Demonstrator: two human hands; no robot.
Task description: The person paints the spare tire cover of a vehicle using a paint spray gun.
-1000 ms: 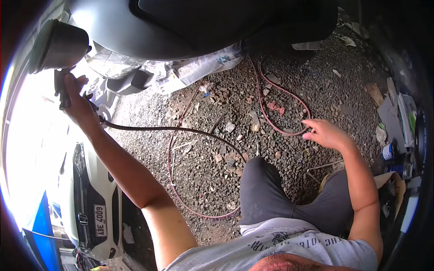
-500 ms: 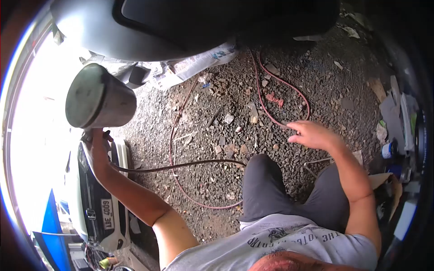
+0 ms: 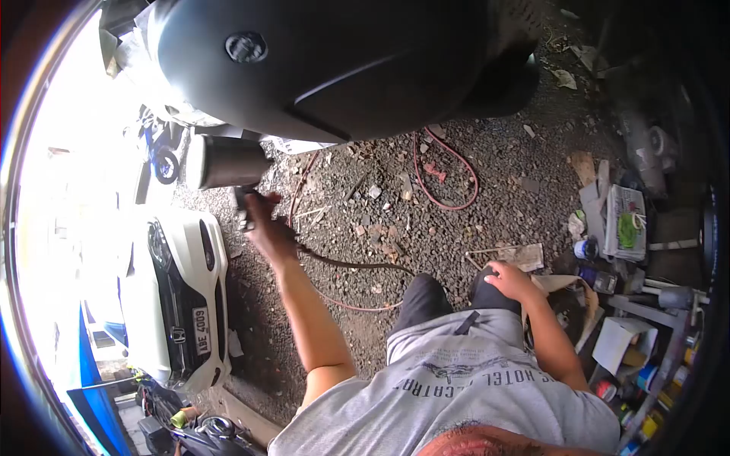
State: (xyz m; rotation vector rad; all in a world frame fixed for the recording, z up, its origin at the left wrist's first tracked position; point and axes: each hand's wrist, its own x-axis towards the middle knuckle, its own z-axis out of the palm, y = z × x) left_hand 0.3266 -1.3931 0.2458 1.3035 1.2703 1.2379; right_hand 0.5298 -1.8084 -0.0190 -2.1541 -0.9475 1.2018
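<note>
My left hand (image 3: 272,229) is closed around the handle of a spray gun (image 3: 243,207) with a large metal cup (image 3: 228,162) on it. The cup lies tilted on its side, just below a dark, smooth vehicle panel (image 3: 365,76). A dark hose (image 3: 346,264) runs from the gun towards my knees. At my right knee rests my right hand (image 3: 511,281), holding nothing, with thumb and fingers slightly apart. Pink-red hose (image 3: 473,194) loops over the gravel ahead of me.
A white car (image 3: 182,304) with a plate stands at the left, a motorcycle (image 3: 217,429) below it. Newspaper (image 3: 296,146) shows under the panel. Gravel (image 3: 365,197) with scraps covers the ground. A rack (image 3: 646,311) with cans and a white box (image 3: 623,343) stands at the right.
My left hand and the spray gun moved right and now sit close under the panel. My right hand came back to my knee. The view has shifted, showing a round emblem on the panel.
</note>
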